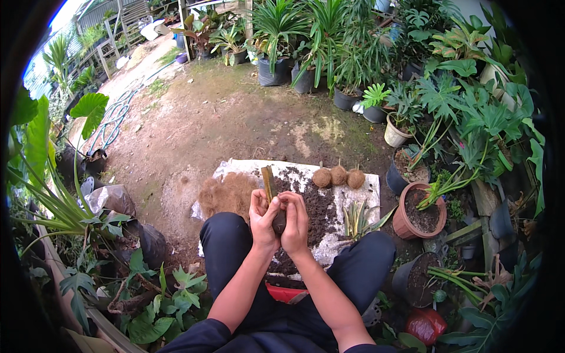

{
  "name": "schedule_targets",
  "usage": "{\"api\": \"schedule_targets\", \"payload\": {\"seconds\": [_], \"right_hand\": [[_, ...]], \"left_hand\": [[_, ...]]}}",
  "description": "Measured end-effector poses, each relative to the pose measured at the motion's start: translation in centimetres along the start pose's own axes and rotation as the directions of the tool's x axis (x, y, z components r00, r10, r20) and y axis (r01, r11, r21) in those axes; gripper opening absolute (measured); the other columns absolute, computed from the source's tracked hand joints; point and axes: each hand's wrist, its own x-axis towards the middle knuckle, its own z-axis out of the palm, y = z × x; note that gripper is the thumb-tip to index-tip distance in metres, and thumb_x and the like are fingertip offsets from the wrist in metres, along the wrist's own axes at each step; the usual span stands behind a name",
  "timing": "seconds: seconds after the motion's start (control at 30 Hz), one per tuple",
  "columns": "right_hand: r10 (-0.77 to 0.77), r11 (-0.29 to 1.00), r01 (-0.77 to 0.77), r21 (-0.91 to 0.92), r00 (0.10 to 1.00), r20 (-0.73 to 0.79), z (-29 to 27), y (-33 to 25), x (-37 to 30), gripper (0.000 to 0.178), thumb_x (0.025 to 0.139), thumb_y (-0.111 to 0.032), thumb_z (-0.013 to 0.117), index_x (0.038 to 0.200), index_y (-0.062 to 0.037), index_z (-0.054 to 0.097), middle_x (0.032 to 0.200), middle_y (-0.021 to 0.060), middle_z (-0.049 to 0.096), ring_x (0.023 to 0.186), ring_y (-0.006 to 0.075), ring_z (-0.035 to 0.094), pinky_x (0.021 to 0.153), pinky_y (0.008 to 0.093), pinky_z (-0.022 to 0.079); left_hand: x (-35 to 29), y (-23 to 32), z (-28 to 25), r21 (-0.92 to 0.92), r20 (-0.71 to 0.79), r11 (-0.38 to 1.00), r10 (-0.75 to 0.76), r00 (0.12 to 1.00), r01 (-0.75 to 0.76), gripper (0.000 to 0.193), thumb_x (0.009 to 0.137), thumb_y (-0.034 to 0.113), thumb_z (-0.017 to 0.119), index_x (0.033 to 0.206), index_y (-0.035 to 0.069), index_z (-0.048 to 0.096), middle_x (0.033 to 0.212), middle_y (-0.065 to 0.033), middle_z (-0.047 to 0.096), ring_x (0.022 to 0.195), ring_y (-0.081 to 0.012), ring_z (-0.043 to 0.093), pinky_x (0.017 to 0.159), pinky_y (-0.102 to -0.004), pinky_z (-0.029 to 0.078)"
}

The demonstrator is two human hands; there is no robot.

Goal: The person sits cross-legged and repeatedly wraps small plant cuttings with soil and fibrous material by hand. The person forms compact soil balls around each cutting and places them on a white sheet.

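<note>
Between my knees, my left hand (263, 222) and my right hand (294, 223) are cupped together around a ball of dark soil (279, 221). A stiff green-and-yellow leaf cutting (268, 181) stands up out of it, tilted slightly left. Much of the ball is hidden by my fingers. Below the hands a white sheet (369, 194) lies on the ground. Loose dark soil (318, 215) is heaped on it, with brown coconut fibre (226, 195) to the left. Three fibre-wrapped balls (338, 175) sit in a row at the far right. Several cut leaves (354, 220) lie near my right knee.
Potted plants line the back and right side, among them a terracotta-coloured pot (419, 212) and a black pot (406, 172). A coiled hose (115, 117) lies far left on bare earth. Leafy plants (150, 315) crowd my left. Something red (286, 293) shows between my legs.
</note>
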Motion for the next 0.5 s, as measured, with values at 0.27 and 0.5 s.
{"api": "schedule_targets", "payload": {"seconds": [0.27, 0.5], "right_hand": [[-0.239, 0.954, 0.232, -0.188, 0.971, -0.016, -0.5, -0.3, 0.5, 0.024, 0.095, -0.014, 0.047, 0.111, 0.0014, 0.056, 0.117, 0.0217, 0.053, 0.109, 0.035, 0.055, 0.094, 0.0419, 0.045], [-0.249, 0.95, 0.273, -0.151, 0.956, 0.157, -1.7, -0.5, 0.7, 0.026, 0.093, -0.015, 0.053, 0.113, -0.0016, 0.062, 0.127, 0.0231, 0.05, 0.113, 0.0362, 0.055, 0.095, 0.0423, 0.046]], "left_hand": [[0.0, 0.8, 0.0, -0.07, -0.029, 0.972, -0.228, 0.973, 0.225, 0.031, 0.084, -0.001, 0.063, 0.111, 0.006, 0.051, 0.085, -0.0041, 0.062, 0.078, -0.0127, 0.064, 0.071, -0.0259, 0.056], [-0.1, 1.9, 0.9, -0.193, -0.06, 0.907, -0.392, 0.918, 0.375, 0.026, 0.09, 0.019, 0.061, 0.112, 0.006, 0.057, 0.088, -0.0077, 0.065, 0.078, -0.0181, 0.066, 0.071, -0.0307, 0.057]]}}
